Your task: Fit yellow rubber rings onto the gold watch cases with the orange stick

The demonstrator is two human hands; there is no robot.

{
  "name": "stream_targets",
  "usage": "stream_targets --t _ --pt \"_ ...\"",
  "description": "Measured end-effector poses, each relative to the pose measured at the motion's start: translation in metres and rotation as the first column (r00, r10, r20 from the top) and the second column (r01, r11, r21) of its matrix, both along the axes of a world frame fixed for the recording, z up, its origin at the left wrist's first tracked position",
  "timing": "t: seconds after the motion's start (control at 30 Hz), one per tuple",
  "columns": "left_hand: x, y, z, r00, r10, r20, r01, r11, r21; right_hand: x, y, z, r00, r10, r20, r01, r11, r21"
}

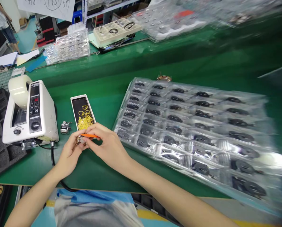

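Observation:
My left hand (71,153) is closed around a small shiny metal watch case (80,139), mostly covered by the fingers. In my right hand (105,143) is a slim orange tool (91,136), pinched between thumb and fingers; its tip meets the watch case, and its exact kind is unclear. Both hands are together over the green bench, at the near end of a narrow white box (72,102). Thin yellow rings (84,121) lie piled inside that box. A chrome tally counter (65,127) stands just left of the box.
A white tape dispenser (45,110) with a cord is at left, beside a dark foam tray (1,138). Clear plastic trays (190,126) of dark parts cover the right side. Behind them lies a rose-gold watch case (164,78). A beige compartment tray (116,31) rests on the ledge.

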State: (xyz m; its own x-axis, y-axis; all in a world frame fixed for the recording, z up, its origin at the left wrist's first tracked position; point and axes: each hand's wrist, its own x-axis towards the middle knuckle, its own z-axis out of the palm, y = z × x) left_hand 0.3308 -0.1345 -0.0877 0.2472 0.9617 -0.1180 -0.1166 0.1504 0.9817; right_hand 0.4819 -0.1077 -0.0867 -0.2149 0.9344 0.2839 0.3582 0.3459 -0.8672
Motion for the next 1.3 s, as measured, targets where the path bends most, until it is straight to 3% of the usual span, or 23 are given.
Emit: stream_targets --t 0.33,0.47,0.6,0.67,0.73,0.83,0.9,0.97,1.03,1.13,1.3 --pt "0.004 0.002 -0.001 0.983 0.159 -0.096 -0.156 0.987 0.043 -0.005 -0.002 -0.007 0.988 -0.091 0.126 0.076 0.990 0.121" --pt "0.005 0.000 0.000 0.977 0.191 -0.098 -0.190 0.982 0.024 -0.003 0.001 -0.003 0.995 0.031 0.092 -0.035 0.999 0.035" --pt "0.001 0.000 -0.001 0.970 0.123 -0.210 -0.103 0.989 0.103 -0.001 0.002 -0.002 0.989 0.077 0.124 -0.083 0.995 0.048" --pt "-0.003 0.003 0.001 0.921 0.104 -0.375 -0.023 0.977 0.213 0.000 0.002 -0.004 0.981 0.055 0.186 -0.078 0.990 0.116" --pt "-0.006 0.005 0.005 0.845 0.170 -0.506 0.022 0.936 0.351 0.002 0.002 -0.005 0.975 0.029 0.220 -0.083 0.968 0.239" --pt "-0.009 0.008 0.012 0.792 0.318 -0.521 -0.038 0.878 0.477 0.005 0.000 -0.003 0.984 -0.065 0.166 -0.022 0.882 0.471" --pt "-0.008 0.009 0.016 0.830 0.327 -0.452 -0.145 0.908 0.392 0.006 -0.004 -0.001 0.980 -0.161 0.121 0.050 0.776 0.629" --pt "-0.007 0.009 0.017 0.903 0.294 -0.314 -0.242 0.950 0.195 0.005 -0.009 0.000 0.967 -0.228 0.112 0.066 0.651 0.757" --pt "-0.005 0.009 0.017 0.946 0.280 -0.163 -0.281 0.960 0.020 0.003 -0.012 -0.001 0.954 -0.270 0.134 0.049 0.578 0.814" --pt "-0.002 0.007 0.017 0.969 0.242 -0.055 -0.245 0.966 -0.078 -0.001 -0.011 -0.004 0.938 -0.307 0.160 0.056 0.590 0.805" --pt "0.001 0.002 0.018 0.984 0.168 -0.052 -0.171 0.983 -0.065 -0.002 -0.002 -0.008 0.947 -0.248 0.202 0.010 0.655 0.755"
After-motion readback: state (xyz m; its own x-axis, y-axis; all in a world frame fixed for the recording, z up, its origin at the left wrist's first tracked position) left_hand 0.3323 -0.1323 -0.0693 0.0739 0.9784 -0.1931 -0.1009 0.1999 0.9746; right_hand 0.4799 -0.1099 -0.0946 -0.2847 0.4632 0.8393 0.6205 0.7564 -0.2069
